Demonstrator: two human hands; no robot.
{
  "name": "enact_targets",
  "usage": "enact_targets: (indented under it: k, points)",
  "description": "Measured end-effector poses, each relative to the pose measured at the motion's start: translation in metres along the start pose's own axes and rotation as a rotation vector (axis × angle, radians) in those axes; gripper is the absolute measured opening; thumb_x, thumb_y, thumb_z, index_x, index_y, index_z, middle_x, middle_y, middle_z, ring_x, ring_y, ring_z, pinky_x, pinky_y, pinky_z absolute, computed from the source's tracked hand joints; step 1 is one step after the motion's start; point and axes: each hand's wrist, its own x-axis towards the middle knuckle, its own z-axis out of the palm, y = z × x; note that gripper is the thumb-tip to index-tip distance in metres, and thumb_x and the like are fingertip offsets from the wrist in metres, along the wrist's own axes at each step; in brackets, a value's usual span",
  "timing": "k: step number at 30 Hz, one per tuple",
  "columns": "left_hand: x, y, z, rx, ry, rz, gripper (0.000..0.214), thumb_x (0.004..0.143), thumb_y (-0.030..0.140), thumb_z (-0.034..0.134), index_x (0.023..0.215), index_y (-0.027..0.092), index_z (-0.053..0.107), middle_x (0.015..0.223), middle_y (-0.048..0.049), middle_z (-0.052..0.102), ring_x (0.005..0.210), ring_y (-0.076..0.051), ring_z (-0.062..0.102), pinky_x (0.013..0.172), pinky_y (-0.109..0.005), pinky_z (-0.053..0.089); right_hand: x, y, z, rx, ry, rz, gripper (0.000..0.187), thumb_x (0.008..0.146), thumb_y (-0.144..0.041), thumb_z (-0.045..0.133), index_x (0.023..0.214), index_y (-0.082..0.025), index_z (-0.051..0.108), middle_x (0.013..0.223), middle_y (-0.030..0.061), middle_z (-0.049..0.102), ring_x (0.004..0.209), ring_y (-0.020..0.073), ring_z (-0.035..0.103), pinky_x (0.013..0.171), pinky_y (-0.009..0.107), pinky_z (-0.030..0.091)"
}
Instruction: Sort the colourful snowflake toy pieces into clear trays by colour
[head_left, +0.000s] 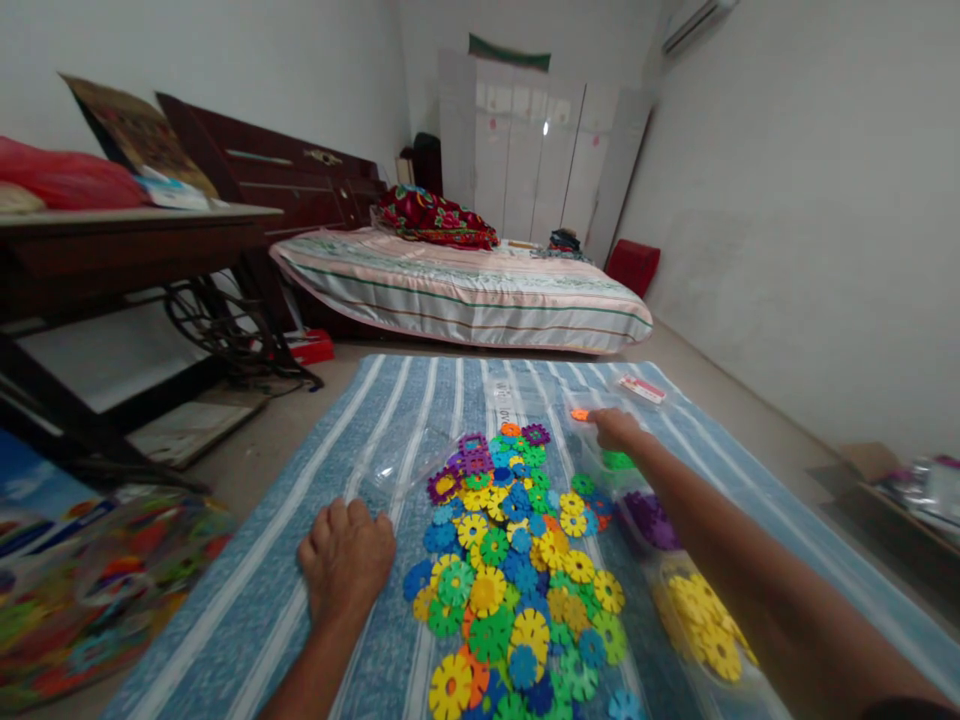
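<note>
Striped blue mat (pixel 247 610) on floor w/ pile of flower discs (pixel 517 590). L hand (pixel 346 560) rests curled on mat, empty. R hand (pixel 615 428) touches orange disc (pixel 579 414); can't tell grip.

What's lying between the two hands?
Head view: a heap of colourful flower-shaped discs on the striped mat, between the left hand and the right hand.

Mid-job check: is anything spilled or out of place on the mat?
One small orange plastic disc lies alone at the far side of the blue striped mat, apart from the heap of colourful plastic discs, just beside the right hand. Nothing else stands out.
</note>
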Motion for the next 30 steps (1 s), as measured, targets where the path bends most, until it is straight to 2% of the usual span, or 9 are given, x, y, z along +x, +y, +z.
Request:
enact_targets:
  k: [4,8,15,25,27,30]
  points:
    - [0.0,0.0,0.0,0.003,0.001,0.012,0.04,0.091,0.032,0.034,0.106,0.007,0.061,0.12,-0.0199,0.059,0.119,-0.032,0.048,0.093,-0.042,0.037,0.001,0.004,0.003,-0.008,-0.049,-0.007,0.032,0.093,-0.024,0.055,0.124,-0.018,0.06,0.125,0.01,0.063,0.114,0.024,0.06,0.094,0.043,0.048]
    - [0.0,0.0,0.0,0.005,0.012,0.011,0.041,0.091,0.032,0.034,0.109,0.007,0.061,0.125,-0.0206,0.057,0.12,-0.032,0.048,0.094,-0.043,0.037,0.0,0.007,0.001,-0.01,-0.064,-0.016,0.033,0.094,-0.036,0.058,0.121,-0.017,0.06,0.124,0.0088,0.062,0.112,0.0227,0.06,0.096,0.046,0.048]
    - [0.0,0.002,-0.002,0.012,-0.007,-0.001,0.041,0.092,0.032,0.033,0.112,0.007,0.06,0.128,-0.0215,0.057,0.122,-0.032,0.048,0.097,-0.043,0.036,0.0,0.008,0.0,-0.015,-0.087,-0.042,0.028,0.094,-0.034,0.059,0.116,-0.016,0.062,0.119,0.0077,0.063,0.106,0.0208,0.062,0.091,0.043,0.052]
    - [0.001,0.003,-0.008,-0.044,-0.021,0.003,0.041,0.091,0.03,0.034,0.11,0.006,0.062,0.123,-0.0245,0.058,0.12,-0.034,0.048,0.093,-0.046,0.038,-0.005,0.005,-0.002,-0.014,-0.097,-0.039,0.032,0.094,-0.035,0.059,0.12,-0.017,0.06,0.123,0.0083,0.061,0.108,0.0218,0.061,0.092,0.044,0.051]
    - [0.001,0.004,-0.009,-0.057,-0.026,0.004,0.041,0.091,0.03,0.035,0.109,0.006,0.062,0.122,-0.025,0.058,0.119,-0.035,0.048,0.092,-0.047,0.038,-0.007,0.005,-0.003,-0.013,-0.086,-0.043,0.032,0.094,-0.032,0.058,0.122,-0.017,0.059,0.124,0.0086,0.061,0.11,0.0224,0.06,0.093,0.045,0.05]
    - [0.001,0.004,-0.01,-0.059,-0.041,0.01,0.04,0.091,0.03,0.035,0.106,0.005,0.063,0.118,-0.025,0.059,0.116,-0.035,0.05,0.091,-0.046,0.038,-0.01,0.006,-0.006,-0.019,-0.058,-0.038,0.035,0.091,-0.018,0.056,0.126,-0.02,0.059,0.127,0.0103,0.062,0.116,0.0247,0.059,0.094,0.042,0.048]
